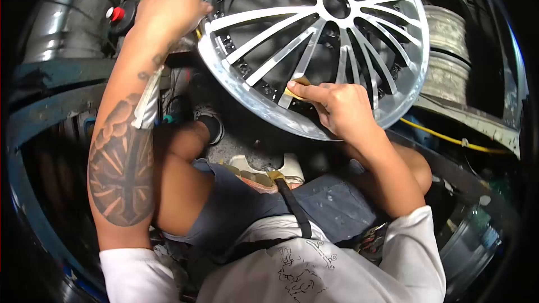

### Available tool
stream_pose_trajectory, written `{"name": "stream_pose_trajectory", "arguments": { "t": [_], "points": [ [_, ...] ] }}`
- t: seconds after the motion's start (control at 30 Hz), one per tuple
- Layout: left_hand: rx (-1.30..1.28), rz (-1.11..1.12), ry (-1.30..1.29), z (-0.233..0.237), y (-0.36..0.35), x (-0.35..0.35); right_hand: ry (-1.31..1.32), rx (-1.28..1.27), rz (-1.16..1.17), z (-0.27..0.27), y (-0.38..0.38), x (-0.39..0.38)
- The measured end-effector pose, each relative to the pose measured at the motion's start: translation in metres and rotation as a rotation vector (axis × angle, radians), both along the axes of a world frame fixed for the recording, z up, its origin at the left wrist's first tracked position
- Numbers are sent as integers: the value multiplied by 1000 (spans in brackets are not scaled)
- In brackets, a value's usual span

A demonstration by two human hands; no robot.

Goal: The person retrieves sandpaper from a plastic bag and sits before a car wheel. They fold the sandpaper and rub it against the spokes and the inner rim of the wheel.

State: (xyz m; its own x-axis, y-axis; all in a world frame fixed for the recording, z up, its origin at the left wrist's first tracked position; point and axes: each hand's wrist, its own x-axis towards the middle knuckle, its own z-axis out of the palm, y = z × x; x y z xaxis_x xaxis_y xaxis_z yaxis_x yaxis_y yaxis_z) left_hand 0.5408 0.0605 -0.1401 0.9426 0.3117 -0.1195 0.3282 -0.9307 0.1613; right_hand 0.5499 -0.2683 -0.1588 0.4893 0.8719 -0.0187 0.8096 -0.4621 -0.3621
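A large alloy wheel rim (412, 81) with bright metal spokes and dark gaps fills the upper middle of the head view, tilted towards me. My right hand (345, 106) is closed on a small folded piece of yellow-brown sandpaper (297, 87). Its index finger presses the paper against the outer end of a lower spoke. At the rim's upper left edge is my left hand (174, 5), with its fingers curled in and the thumb tip against the rim edge. What lies inside those fingers is hidden.
Several worn wheels (446, 33) are stacked at the right. A dark bottle with a red cap (116, 13) stands beside my left wrist. On the left runs a blue metal frame (56, 87). A yellow hose (449, 137) crosses the right side, above a clear plastic container (471, 241).
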Motion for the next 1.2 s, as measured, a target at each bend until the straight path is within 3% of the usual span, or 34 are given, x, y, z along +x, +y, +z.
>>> {"name": "stream_pose_trajectory", "arguments": {
  "t": [0.1, 0.17, 0.27, 0.37, 0.47, 0.57, 0.63, 0.67, 0.7, 0.77, 0.83, 0.97, 1.17, 1.2],
  "points": [
    [21, 63, -55, -4, 0, -2, -60, -226, 1, 23, -6, -5],
    [25, 48, -47, -6, 5, -5, -88, -92, 73, 31, 7, -9],
    [-13, 18, -17, -3, 3, -3, -27, -104, 52, 9, -2, 4],
    [-170, 82, -64, 8, 9, -10, -149, -277, 36, 28, -13, 3],
    [-93, 163, -142, 31, -3, -11, 244, 94, -83, 39, -9, 4],
    [-490, -238, -189, 35, -18, -9, 764, 352, -174, 41, -6, 13],
    [-1151, -267, 198, 63, -49, -23, 896, 577, -109, 22, -7, 19],
    [-1095, -392, 216, 61, -56, -23, 1184, 543, -267, 25, -9, 18],
    [-1038, -509, 233, 58, -61, -22, 1087, 635, -259, 19, -6, 17],
    [-1108, -491, 318, 60, -67, -21, 1413, 567, -486, 27, -9, 15],
    [-1138, -372, 389, 61, -72, -17, 1367, 633, -511, 28, -6, 8],
    [-1105, -441, 331, 45, -72, -14, 1515, 662, -498, 30, -7, 7],
    [-1071, -528, 223, 42, -76, -10, 1817, 418, -371, 47, -2, 11],
    [-1052, -497, 203, 43, -72, -8, 1745, 451, -358, 42, -6, 11]
  ]
}}
